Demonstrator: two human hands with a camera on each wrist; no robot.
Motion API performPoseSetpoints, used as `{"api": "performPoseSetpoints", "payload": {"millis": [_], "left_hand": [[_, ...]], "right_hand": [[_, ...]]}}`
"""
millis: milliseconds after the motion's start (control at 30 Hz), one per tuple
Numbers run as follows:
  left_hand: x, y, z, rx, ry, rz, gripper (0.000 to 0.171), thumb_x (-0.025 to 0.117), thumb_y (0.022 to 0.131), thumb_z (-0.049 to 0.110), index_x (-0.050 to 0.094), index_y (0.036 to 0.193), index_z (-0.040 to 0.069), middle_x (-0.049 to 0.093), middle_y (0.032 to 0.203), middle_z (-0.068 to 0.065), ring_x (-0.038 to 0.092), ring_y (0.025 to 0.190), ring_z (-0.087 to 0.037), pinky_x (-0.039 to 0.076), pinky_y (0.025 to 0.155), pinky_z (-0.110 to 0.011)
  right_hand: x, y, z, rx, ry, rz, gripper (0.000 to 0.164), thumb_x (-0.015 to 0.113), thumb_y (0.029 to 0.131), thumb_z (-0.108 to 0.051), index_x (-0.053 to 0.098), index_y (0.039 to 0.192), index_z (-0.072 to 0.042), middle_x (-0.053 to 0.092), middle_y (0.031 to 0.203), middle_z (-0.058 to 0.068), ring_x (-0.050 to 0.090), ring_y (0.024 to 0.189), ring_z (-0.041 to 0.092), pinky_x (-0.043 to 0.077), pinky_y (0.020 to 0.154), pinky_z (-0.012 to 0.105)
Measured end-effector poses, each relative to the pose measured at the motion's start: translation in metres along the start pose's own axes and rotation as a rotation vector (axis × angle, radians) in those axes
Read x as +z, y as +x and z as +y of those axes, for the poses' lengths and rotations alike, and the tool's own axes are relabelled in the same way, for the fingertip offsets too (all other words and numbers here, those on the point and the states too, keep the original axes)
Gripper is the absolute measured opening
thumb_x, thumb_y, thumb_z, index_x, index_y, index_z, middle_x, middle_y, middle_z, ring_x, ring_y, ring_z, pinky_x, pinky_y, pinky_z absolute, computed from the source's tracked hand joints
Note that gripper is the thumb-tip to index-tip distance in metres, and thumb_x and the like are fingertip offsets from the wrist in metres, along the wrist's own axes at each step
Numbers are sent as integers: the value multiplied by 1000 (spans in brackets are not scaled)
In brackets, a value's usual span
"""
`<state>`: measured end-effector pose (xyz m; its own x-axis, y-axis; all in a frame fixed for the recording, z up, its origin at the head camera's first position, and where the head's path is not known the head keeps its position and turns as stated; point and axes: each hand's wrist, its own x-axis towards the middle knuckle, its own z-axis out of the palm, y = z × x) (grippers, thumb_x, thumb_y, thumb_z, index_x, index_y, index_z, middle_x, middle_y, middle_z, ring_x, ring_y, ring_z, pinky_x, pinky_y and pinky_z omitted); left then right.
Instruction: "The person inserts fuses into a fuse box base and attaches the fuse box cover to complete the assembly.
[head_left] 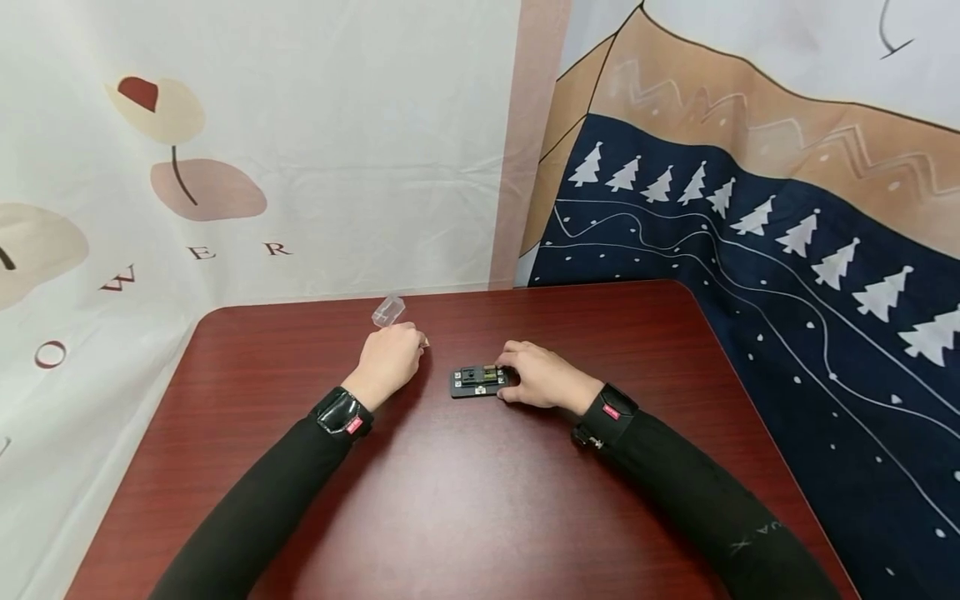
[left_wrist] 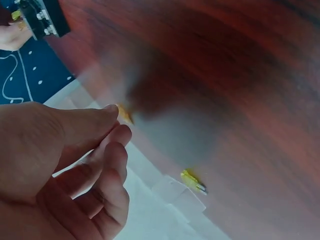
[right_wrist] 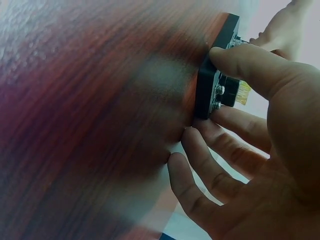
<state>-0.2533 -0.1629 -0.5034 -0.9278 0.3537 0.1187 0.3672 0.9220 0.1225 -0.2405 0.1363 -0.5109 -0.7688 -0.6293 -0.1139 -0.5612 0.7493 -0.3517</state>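
My left hand pinches a small yellow-orange piece between thumb and index finger, over the table left of a black base plate. The piece is mostly hidden by the fingertips. The plate lies flat and carries a raised black block with a yellow part and metal screws. At its right end, my right hand grips it, thumb on the near edge and index finger on the far side. The other right fingers are spread near the tabletop.
Toward the back edge of the reddish-brown table sits a clear plastic box. In the left wrist view a yellow piece with a metal tip overlaps that box. Printed curtains hang behind the table and along its right side.
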Motion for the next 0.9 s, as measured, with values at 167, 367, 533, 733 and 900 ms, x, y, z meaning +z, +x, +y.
{"api": "performPoseSetpoints", "payload": {"millis": [167,367,533,733,900], "left_hand": [[4,4,0,15,14,25,10,80,98,11,88,104,11,81,100,-7,82,97,-30,66,74,-52],[6,9,-1,5,29,31,9,79,99,12,88,100,11,82,98,-6,82,96,-30,67,73,-52],[6,12,-1,9,41,34,10,78,100,13,88,98,10,82,97,-7,82,93,-31,67,73,-52],[6,11,0,15,63,47,11,78,99,12,86,94,8,81,93,-9,81,89,-33,66,70,-52],[6,12,2,35,70,50,11,77,99,11,85,91,7,82,91,-9,81,89,-33,66,71,-52]], "right_hand": [[1,0,0,1,3,1,46,85,95,-36,76,133,-12,63,115,-2,59,104,16,54,93,38],[3,1,1,0,-3,5,46,85,96,-36,75,134,-12,63,116,-2,60,106,16,54,94,38],[4,1,1,6,-1,4,47,84,96,-36,75,135,-12,64,119,-2,61,109,17,55,96,39],[3,1,0,5,0,2,47,84,96,-37,75,136,-12,64,119,-2,61,109,17,56,96,39],[3,0,1,8,-7,4,47,84,96,-37,75,135,-13,64,119,-2,61,109,16,56,95,39]]}}
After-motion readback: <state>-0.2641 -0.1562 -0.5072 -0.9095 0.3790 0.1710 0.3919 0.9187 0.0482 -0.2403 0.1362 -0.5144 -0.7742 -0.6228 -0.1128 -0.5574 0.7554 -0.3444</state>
